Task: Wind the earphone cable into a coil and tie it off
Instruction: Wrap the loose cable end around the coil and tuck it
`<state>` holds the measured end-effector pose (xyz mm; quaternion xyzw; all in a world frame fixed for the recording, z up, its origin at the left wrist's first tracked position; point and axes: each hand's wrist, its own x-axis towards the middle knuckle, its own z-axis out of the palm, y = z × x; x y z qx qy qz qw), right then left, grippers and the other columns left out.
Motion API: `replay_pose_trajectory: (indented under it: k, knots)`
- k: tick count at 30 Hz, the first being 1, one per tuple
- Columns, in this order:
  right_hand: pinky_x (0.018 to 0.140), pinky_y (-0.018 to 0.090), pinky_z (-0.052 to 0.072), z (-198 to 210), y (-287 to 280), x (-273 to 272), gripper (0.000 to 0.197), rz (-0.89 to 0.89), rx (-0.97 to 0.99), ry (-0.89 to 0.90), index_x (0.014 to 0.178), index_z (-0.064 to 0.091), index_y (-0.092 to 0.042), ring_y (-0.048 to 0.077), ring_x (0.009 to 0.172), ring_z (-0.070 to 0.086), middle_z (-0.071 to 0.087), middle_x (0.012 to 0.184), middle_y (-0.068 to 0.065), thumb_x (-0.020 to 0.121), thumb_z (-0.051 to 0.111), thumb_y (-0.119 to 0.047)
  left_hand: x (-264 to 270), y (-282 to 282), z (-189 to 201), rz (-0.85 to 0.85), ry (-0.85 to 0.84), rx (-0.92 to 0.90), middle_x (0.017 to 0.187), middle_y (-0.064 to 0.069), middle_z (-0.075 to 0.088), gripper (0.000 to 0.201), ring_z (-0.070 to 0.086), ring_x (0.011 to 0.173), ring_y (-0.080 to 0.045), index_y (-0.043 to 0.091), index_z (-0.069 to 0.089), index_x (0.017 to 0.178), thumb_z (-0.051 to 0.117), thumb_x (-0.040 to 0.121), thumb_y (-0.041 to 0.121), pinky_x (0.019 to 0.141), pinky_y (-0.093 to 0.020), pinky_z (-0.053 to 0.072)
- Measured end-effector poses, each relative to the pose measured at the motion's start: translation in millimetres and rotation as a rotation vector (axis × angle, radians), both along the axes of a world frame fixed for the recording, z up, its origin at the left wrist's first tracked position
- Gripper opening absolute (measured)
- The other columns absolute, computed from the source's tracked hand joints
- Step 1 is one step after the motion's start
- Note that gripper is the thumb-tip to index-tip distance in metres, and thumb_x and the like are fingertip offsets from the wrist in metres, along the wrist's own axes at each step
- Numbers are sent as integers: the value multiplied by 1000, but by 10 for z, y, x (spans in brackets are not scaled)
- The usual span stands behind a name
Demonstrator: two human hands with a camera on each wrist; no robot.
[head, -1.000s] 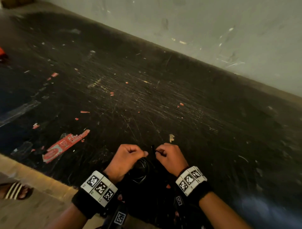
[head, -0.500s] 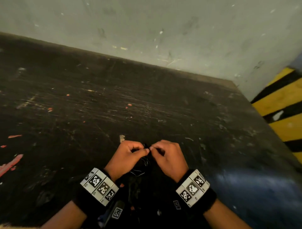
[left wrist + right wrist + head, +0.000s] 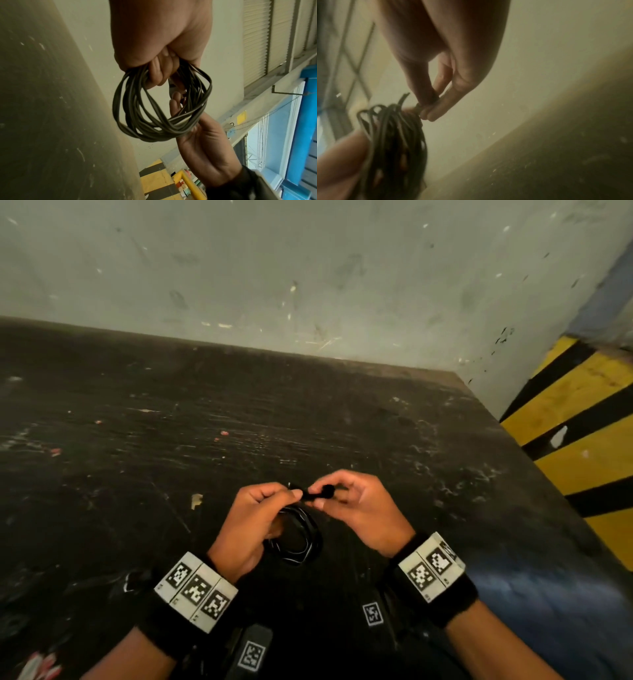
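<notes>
Tie-off step: my left hand (image 3: 253, 525) grips the wound coil (image 3: 161, 102) above the tabletop (image 3: 171, 440), my right hand (image 3: 356, 508) pinches the loose cable end (image 3: 325, 491) beside it; next, probably wrap it round and tuck.

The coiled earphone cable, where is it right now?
In the head view, the cable coil hangs from the left hand, low centre, above the dark table.
</notes>
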<state>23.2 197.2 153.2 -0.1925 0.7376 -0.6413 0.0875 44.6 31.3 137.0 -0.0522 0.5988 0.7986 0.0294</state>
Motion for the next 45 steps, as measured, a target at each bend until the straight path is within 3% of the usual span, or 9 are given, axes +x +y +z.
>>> replay_pose_trajectory:
  k: [5, 9, 16, 20, 24, 32, 35, 39, 45]
  knots:
    - [70, 26, 57, 109, 155, -37, 24, -139, -51, 107, 78, 63, -16, 19, 77, 71, 70, 82, 1, 74, 71, 6, 92, 141, 98, 139, -8, -36, 41, 10, 46, 37, 38, 33, 0, 19, 60, 47, 66, 82, 8, 32, -14, 26]
    - [48, 20, 50, 276, 223, 96, 16, -149, -133, 152, 78, 63, -14, 15, 53, 65, 70, 71, -2, 77, 71, 0, 56, 137, 191, 371, -6, -37, 51, 1, 53, 11, 40, 39, -5, 10, 72, 72, 68, 82, 14, 34, -15, 27]
    - [49, 17, 43, 211, -72, 240, 13, -21, 55, 243, 75, 63, -12, 2, 49, 55, 63, 62, -11, 75, 75, -6, 50, 190, 298, 459, 56, -42, 58, -2, 67, 15, 58, 49, -9, 8, 72, 71, 69, 82, 17, 45, -18, 44]
    - [61, 24, 41, 38, -210, 149, 13, -206, 270, 712, 72, 63, -15, 7, 71, 51, 54, 81, -5, 70, 76, -14, 71, 194, 333, 510, 93, -42, 39, 9, 54, 14, 44, 33, 2, 7, 66, 68, 68, 82, 10, 36, -10, 33]
    - [80, 29, 35, -7, -358, 137, 13, -247, 419, 1004, 74, 63, -11, 21, 101, 51, 62, 106, 10, 65, 70, -6, 73, 147, 310, 572, 51, 34, 57, 1, 65, 11, 58, 44, -4, 3, 67, 84, 72, 77, 10, 40, -15, 43]
    - [72, 30, 39, -105, -616, -44, 9, -311, 455, 1141, 71, 60, -7, 23, 87, 57, 67, 92, 12, 73, 65, 0, 29, -25, 260, 486, -120, 90, 49, 5, 56, 29, 45, 33, -2, 4, 64, 102, 72, 79, 21, 30, -14, 31]
    - [68, 29, 44, -121, -649, -120, 10, -279, 459, 1184, 72, 61, -6, 21, 81, 58, 68, 88, 12, 82, 59, -2, -7, -99, 275, 339, -131, 108, 33, 8, 44, 12, 38, 27, -1, 9, 64, 79, 65, 85, 19, 29, -15, 26]
    - [60, 31, 52, -71, -618, -217, 7, -150, 500, 1205, 77, 60, -6, 23, 80, 62, 68, 91, 12, 82, 61, -1, -79, -244, 221, 215, -157, 92, 38, 7, 30, 38, 26, 32, -5, 19, 60, 47, 65, 84, 26, 33, -18, 17]
    - [78, 34, 55, -53, -660, -278, 17, -85, 550, 1072, 96, 67, -10, 22, 99, 64, 66, 110, 11, 80, 62, -7, -228, -370, 224, 234, -113, 192, 38, 6, 34, 19, 29, 31, -5, 11, 66, 68, 64, 85, 19, 32, -17, 20]
